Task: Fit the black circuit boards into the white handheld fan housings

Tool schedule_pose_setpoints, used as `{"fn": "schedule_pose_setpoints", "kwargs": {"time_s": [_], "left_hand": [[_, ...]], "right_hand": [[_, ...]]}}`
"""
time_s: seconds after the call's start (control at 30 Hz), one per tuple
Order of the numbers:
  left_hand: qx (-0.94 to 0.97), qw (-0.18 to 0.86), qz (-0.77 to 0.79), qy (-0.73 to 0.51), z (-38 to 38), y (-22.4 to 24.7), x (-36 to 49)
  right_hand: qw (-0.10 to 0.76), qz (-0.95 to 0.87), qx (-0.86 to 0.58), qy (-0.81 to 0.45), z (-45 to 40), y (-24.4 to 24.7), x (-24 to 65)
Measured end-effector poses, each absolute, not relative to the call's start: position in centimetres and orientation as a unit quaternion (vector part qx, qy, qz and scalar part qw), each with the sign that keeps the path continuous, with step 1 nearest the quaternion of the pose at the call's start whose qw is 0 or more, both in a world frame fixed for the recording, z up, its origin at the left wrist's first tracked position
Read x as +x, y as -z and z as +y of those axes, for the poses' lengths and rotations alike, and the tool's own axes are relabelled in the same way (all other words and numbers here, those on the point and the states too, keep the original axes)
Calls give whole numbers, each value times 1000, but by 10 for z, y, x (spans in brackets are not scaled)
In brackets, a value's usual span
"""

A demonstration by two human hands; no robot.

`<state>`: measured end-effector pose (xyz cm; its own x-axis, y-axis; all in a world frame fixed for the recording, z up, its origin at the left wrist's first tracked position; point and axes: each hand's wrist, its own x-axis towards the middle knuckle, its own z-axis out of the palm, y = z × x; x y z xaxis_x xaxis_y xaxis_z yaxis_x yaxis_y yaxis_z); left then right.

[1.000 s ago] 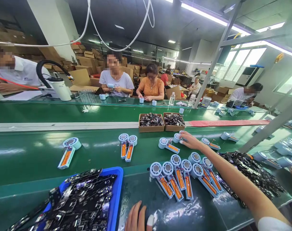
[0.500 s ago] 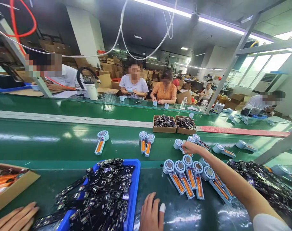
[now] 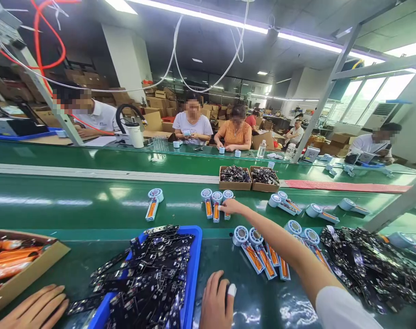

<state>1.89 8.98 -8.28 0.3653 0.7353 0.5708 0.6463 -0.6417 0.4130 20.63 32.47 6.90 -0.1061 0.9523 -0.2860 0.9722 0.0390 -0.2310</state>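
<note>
At the lower left, my left hand (image 3: 36,307) lies flat, fingers stretched and a little apart, between a cardboard box (image 3: 53,256) and a blue tray (image 3: 193,269). Black circuit boards (image 3: 153,274) fill the tray in a loose heap, some spilling over its left side. My right hand (image 3: 215,302) rests on the green table just right of the tray, fingers extended, holding nothing. One of its fingers wears a white tip cover. Beyond it lie several light-blue round-headed housings (image 3: 256,236) with orange strips in their handles. My wrists are out of view.
A co-worker's arm (image 3: 283,242) crosses from the right, its hand at a row of housings (image 3: 208,205). Another heap of circuit boards (image 3: 376,265) lies at right. Two cardboard boxes (image 3: 234,185) stand farther back. Several people (image 3: 192,123) sit across the green line.
The co-worker's hand has moved left, and a third housing now stands beside the former pair. Some housings in the near right group have gone or shifted. My hands stay nearly still; the view turned slightly.
</note>
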Motion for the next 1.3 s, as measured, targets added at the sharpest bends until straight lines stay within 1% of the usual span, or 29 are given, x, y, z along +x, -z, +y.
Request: {"fn": "schedule_pose_setpoints", "kwargs": {"time_s": [0.13, 0.27, 0.4, 0.57, 0.67, 0.77, 0.8, 0.83, 0.87, 0.93, 1.03, 1.1, 1.2, 1.3], "left_hand": [[804, 79, 434, -399, 86, 69, 24], [785, 103, 446, -417, 84, 60, 26], [788, 127, 441, -410, 85, 55, 23], [774, 151, 446, -423, 82, 48, 15], [729, 114, 447, -506, 72, 43, 3], [655, 50, 431, -618, 59, 36, -10], [633, 42, 430, -642, 56, 33, -13], [619, 42, 436, -652, 54, 30, -15], [617, 51, 445, -647, 53, 27, -15], [647, 81, 469, -595, 54, 25, -12], [693, 105, 510, -498, 59, 34, 0], [708, 87, 532, -455, 63, 46, 8], [731, 34, 547, -405, 68, 64, 14], [751, -6, 541, -380, 75, 68, 13]], "right_hand": [[18, 673, 711, 204, 338, -70, 157], [-31, 600, 776, 191, 319, -63, 133], [-83, 554, 805, 195, 303, -71, 135], [-139, 567, 779, 229, 285, -106, 156], [-184, 594, 749, 227, 233, -111, 158], [-224, 623, 718, 214, 151, -95, 156], [-258, 643, 694, 195, 123, -87, 154], [-273, 654, 682, 181, 99, -80, 153], [-264, 655, 685, 180, 78, -73, 152], [-230, 650, 698, 191, 52, -60, 152], [-182, 643, 718, 194, 48, -42, 153], [-176, 648, 722, 166, 55, -28, 152], [-194, 661, 718, 104, 57, -6, 151], [-201, 691, 693, 44, 46, 7, 157]]}}
